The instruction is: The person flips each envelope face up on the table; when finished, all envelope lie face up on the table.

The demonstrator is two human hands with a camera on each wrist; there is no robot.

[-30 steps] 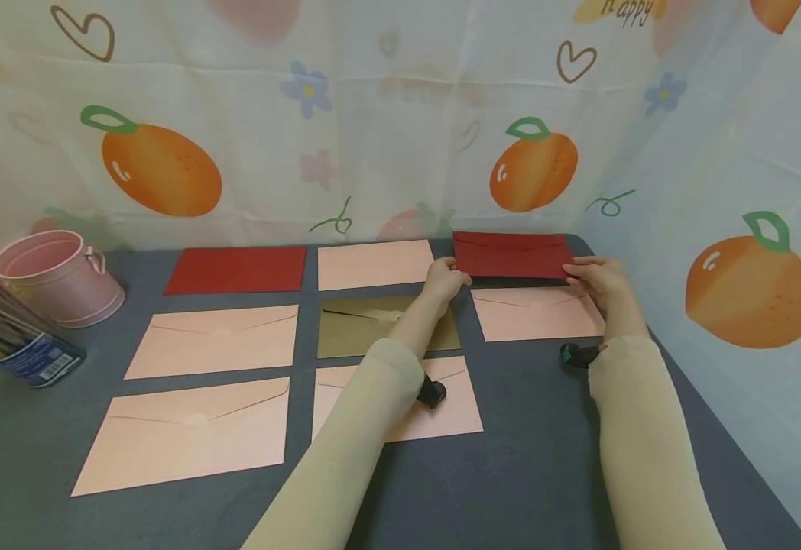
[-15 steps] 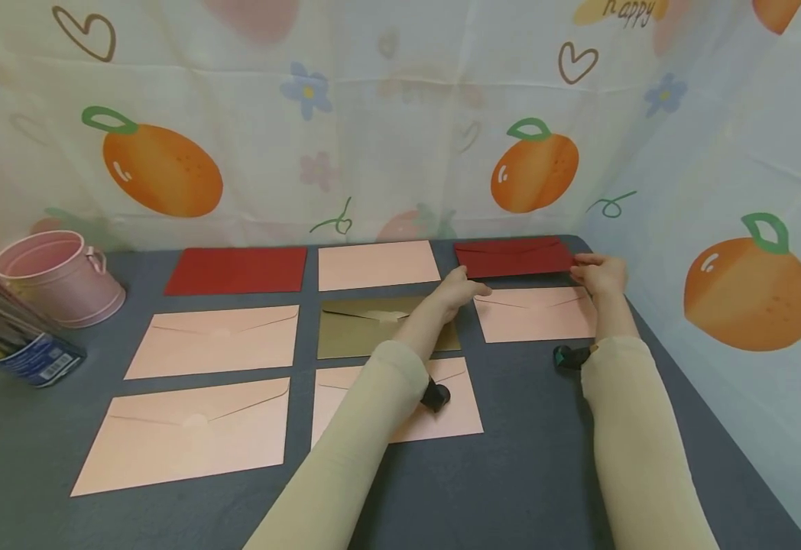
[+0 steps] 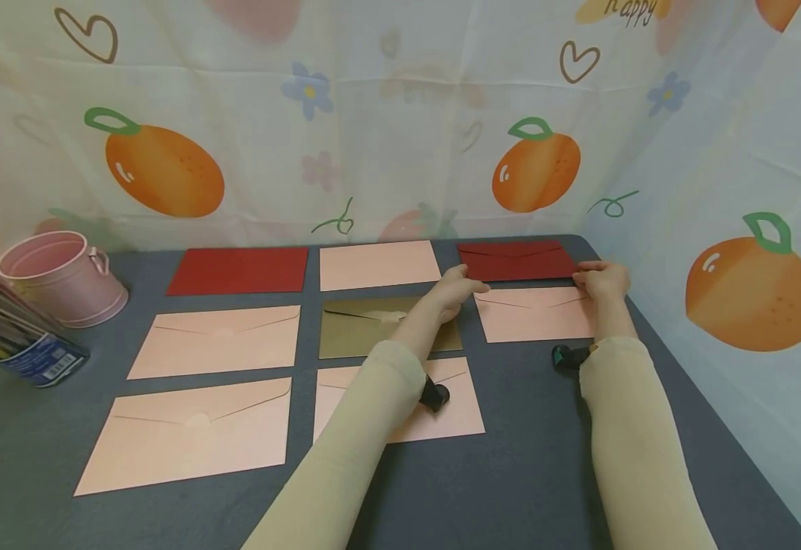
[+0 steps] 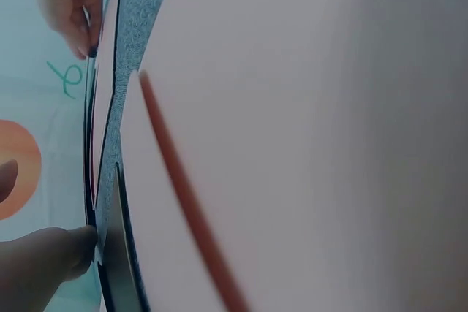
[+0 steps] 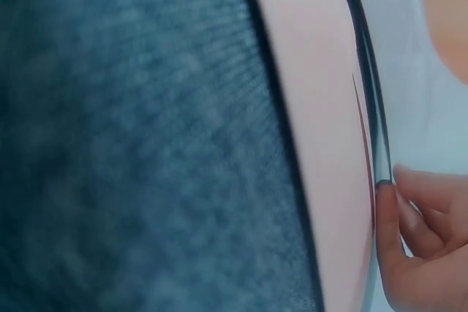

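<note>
A dark red envelope (image 3: 517,260), flap side up, lies at the back right of the table, in line with a pink one. My right hand (image 3: 603,279) pinches its right edge between thumb and fingers; the right wrist view shows this hand (image 5: 428,239) at the envelope's thin edge. At the near left corner is my left hand (image 3: 452,292), its thumb stretched out. In the left wrist view that thumb (image 4: 62,253) stands apart from a fingertip (image 4: 7,179). A pink envelope (image 3: 534,314) lies just in front of the red one.
Left of my hands lie a pink envelope (image 3: 380,265), an olive-gold envelope (image 3: 352,336) partly under my left arm, another red envelope (image 3: 237,271) and several more pink ones. A pink bucket (image 3: 63,283) and a can of pens (image 3: 43,359) stand far left. A printed cloth (image 3: 400,153) hangs behind.
The red envelope has come down and shifted slightly right. My left hand has let go of its left corner and spread its thumb. My right hand stays at the right edge.
</note>
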